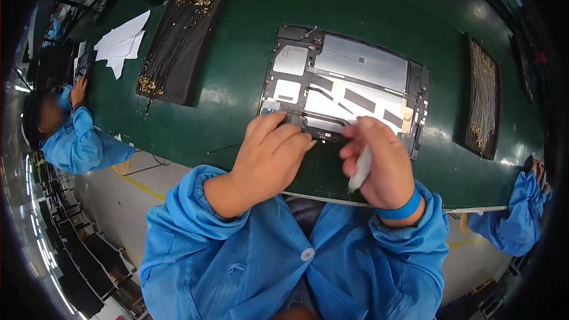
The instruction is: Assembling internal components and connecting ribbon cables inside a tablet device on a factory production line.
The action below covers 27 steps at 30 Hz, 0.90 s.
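Observation:
An opened flat device (361,62), like a laptop or tablet chassis with silver panels and a black frame, lies on the green table before me. My left hand (269,151) rests at its near left edge, fingers curled and pressed together over small parts; what they pinch is hidden. A thin black cable (224,149) comes out to the left from beneath this hand. My right hand (382,163) is closed around dark bent-tip tweezers (332,120), whose tip reaches over the device's near edge. A white piece (360,170) shows in the palm, possibly the tweezers' wrapped handle.
A black tray (198,53) of cables with gold ends lies at left, beside white paper (123,41). Another cable tray (483,98) stands at right. Co-workers in blue sit at the far left (83,136) and right (510,213). The table's near edge (332,200) runs before me.

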### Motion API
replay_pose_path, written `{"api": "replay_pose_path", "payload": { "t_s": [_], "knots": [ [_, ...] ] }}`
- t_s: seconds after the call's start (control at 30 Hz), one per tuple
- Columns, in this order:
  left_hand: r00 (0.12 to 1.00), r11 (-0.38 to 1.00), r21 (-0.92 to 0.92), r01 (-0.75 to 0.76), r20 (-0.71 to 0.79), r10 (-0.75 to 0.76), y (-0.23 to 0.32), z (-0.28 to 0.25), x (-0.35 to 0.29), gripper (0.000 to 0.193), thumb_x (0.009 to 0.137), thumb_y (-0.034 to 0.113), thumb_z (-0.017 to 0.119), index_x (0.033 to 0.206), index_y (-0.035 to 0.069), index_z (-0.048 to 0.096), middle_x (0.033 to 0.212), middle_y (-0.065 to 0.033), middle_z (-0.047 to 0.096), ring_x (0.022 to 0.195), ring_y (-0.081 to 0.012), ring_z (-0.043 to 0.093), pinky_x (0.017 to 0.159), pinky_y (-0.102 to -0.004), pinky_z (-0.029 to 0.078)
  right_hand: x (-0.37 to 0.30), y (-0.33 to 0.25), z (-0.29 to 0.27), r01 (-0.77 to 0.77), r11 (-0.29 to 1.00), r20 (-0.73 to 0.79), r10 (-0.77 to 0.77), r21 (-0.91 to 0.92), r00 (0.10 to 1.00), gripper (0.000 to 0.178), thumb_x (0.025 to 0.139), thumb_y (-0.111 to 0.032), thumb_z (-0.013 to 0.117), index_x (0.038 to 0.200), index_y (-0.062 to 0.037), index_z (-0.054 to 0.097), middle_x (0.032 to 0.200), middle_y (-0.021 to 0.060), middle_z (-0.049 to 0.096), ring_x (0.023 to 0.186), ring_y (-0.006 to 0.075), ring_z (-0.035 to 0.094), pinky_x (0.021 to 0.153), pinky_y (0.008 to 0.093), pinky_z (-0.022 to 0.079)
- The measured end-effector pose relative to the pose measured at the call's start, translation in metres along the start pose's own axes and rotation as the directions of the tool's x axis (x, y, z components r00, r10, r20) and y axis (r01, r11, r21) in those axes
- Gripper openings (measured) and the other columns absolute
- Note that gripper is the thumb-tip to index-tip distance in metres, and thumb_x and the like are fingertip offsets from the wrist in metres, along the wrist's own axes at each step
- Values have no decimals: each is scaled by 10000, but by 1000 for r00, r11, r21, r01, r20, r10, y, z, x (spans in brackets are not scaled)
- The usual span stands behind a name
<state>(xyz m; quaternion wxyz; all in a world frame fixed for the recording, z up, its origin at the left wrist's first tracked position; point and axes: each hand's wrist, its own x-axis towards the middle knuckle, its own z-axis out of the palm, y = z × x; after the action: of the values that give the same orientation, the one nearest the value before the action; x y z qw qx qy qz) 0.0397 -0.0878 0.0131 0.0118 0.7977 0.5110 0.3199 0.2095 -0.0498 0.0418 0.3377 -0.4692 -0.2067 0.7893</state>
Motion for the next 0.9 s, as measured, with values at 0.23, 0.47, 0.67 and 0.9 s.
{"api": "replay_pose_path", "payload": {
  "t_s": [0.23,0.47,0.67,0.9],
  "knots": [
    [997,999,-14,40,71,-38,-3,7,-2,223,607,4,616,813,31,536,850,-83,507,882,-287,456,763,-392,376,10,16,4,617,767,-78,-635,-174,768,346,858,-308,364,978,13,415,883,131,555,668,129,500,649,249,411],
    [995,999,-7,47,85,-46,-3,6,-3,250,601,-11,613,832,25,524,849,-87,505,892,-292,453,770,-392,374,19,31,4,763,534,103,-791,-364,603,297,862,-271,357,991,-4,386,870,137,568,743,135,510,693,249,404],
    [994,998,-8,61,92,-60,-5,5,-3,254,599,-10,613,836,24,528,856,-88,508,901,-293,450,773,-391,375,21,32,7,736,438,187,-780,-516,597,364,865,-350,266,985,-19,362,832,155,571,720,182,556,703,302,427],
    [993,997,-22,69,101,-66,-5,4,-2,254,596,-12,610,836,25,531,865,-90,511,900,-292,453,774,-389,376,26,34,2,780,461,219,-783,-424,582,258,854,-255,380,957,-24,431,846,118,572,750,148,547,664,239,424]
  ]
}}
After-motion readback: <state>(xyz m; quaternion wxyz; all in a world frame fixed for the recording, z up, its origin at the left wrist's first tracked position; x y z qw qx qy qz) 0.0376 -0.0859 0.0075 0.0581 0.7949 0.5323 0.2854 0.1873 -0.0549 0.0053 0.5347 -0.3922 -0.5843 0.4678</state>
